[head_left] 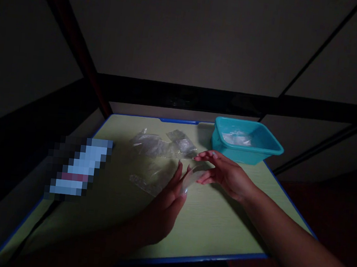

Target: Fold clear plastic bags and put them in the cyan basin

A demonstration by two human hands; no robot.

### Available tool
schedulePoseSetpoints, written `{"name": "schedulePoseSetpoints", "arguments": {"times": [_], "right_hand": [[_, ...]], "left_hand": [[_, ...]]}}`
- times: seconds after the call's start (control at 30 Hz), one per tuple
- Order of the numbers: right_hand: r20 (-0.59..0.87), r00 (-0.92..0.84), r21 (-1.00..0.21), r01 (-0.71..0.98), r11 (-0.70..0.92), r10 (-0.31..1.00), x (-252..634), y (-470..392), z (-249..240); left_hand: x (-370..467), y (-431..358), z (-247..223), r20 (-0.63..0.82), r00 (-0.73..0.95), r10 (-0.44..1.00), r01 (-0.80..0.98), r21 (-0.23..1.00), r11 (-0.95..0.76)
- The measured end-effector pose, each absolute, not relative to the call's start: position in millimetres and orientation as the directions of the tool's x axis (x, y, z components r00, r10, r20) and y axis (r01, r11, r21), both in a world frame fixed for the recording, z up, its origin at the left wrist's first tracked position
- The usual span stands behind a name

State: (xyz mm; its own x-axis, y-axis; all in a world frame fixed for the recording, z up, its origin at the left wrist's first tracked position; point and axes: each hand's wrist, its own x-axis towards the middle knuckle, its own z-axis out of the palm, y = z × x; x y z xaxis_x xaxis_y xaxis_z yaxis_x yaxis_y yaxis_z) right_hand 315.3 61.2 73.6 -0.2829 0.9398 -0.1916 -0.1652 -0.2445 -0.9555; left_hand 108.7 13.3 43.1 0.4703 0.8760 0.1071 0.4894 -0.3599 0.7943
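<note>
A small piece of clear plastic film (193,178), curved and see-through, is between my hands above the table. My left hand (169,202) grips its near left side, with the thumb in front and the fingers behind. My right hand (227,172) is at the film's right edge, its fingers apart; some fingertips look to touch the film, but I cannot tell for sure. Behind my hands, crumpled clear plastic bags (152,143) lie on the table. Another clear plastic piece (144,184) lies flat, partly hidden by my left hand.
A turquoise plastic basket (246,154) with clear plastic inside stands at the table's back right. On the left, a blurred-out bright device (82,168) has a dark cable (39,225). The pale green table (213,226) has a blue edge; a panelled wall rises behind it.
</note>
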Motion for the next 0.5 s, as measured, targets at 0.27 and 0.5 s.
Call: {"name": "schedulePoseSetpoints", "arguments": {"times": [0.27,0.5], "right_hand": [[-0.164,-0.706,-0.94,-0.1,-0.326,0.689,308,66,49],[0.026,-0.796,-0.936,-0.232,-0.266,0.605,295,66,35]], "left_hand": [[88,11,16,0.101,0.425,0.899,0.623,0.688,-0.372],[83,12,12,0.194,0.49,0.85,0.574,0.662,-0.482]]}}
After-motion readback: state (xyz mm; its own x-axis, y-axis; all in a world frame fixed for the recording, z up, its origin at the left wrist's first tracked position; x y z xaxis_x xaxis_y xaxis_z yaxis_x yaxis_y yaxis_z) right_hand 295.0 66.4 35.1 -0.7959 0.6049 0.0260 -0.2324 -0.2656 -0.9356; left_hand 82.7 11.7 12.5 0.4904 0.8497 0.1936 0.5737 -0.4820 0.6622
